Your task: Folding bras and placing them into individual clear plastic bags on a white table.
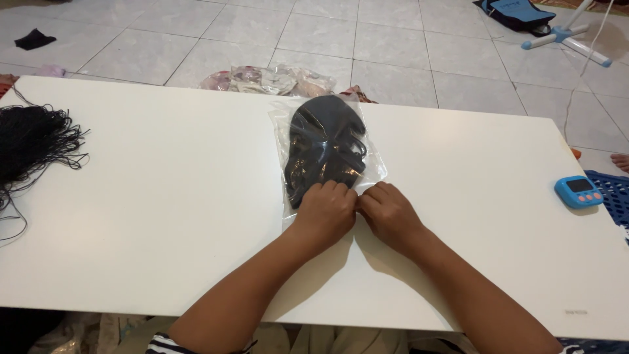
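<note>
Head view: left hand (325, 211) and right hand (388, 213), fingers curled, pinching near edge of clear plastic bag (373, 164) holding black fabric piece (324, 147), on white rectangular table (164, 210).

One clear bag (373, 172), one blue timer (579, 191)

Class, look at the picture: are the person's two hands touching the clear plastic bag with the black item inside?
Touching. The head view shows the left hand and right hand pressed on the near edge of the clear plastic bag.
</note>
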